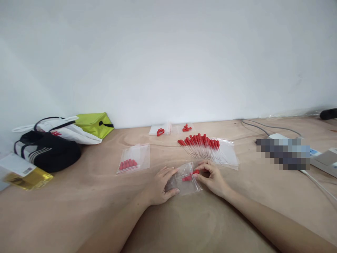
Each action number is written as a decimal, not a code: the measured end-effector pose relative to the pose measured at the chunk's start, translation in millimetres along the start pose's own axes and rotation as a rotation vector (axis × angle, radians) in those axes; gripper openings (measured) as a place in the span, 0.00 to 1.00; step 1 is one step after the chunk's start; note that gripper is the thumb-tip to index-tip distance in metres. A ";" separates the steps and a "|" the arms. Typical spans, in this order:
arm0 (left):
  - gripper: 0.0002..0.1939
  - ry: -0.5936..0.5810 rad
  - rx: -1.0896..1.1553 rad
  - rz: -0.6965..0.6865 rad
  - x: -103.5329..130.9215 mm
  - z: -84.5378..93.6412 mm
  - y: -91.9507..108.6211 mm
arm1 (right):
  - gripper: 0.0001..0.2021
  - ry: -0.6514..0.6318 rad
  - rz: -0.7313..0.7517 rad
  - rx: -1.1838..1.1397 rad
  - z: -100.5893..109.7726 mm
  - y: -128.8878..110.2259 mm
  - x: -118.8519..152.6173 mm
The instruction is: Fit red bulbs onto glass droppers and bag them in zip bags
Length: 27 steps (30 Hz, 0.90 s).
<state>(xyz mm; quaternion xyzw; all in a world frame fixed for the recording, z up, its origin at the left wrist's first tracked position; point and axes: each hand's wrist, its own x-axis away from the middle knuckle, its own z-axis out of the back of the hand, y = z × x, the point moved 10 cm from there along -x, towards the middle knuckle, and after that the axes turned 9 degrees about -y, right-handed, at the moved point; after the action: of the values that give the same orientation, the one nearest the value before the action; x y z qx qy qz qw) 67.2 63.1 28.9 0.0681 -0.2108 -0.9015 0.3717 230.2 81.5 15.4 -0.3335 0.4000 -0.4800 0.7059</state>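
Observation:
A clear zip-lock bag (188, 189) lies in front of me with red rubber dropper bulbs (186, 178) inside. My left hand (160, 188) holds its left end, thumb on the near side and fingers on the far side. At the bag's right end, where the zip strip runs, my right hand (212, 178) pinches a red rubber bulb (196, 172) between thumb and fingers. Just beyond, thin clear droppers with red bulbs (201, 140) are fanned out over another plastic bag (230, 154). How far the pinched bulb reaches into the bag is hard to see.
A bag of red bulbs (128, 164) lies left. Two more small groups of red bulbs (160, 131) rest on bags near the wall. Black (55, 154), white and lime-green bags (93, 124) stand far left; a yellow packet (31, 177) is nearer. Cables (255, 124) run at right.

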 end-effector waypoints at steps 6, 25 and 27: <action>0.30 0.019 0.009 -0.031 -0.5 1.5 1.1 | 0.12 -0.199 0.131 0.249 -27.6 -22.0 0.0; 0.15 0.115 0.064 -0.063 -0.3 14.9 2.6 | 0.12 -0.013 -0.359 0.741 -13.5 0.7 -108.2; 0.16 0.111 0.068 -0.063 -0.6 13.3 1.4 | 0.11 0.001 -0.387 0.744 -14.9 2.1 -110.8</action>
<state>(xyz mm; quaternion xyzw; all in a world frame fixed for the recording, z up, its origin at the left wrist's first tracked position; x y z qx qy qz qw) 64.8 67.0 41.5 0.1373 -0.2181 -0.8999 0.3519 193.6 185.5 33.9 -0.1248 0.1296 -0.7157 0.6748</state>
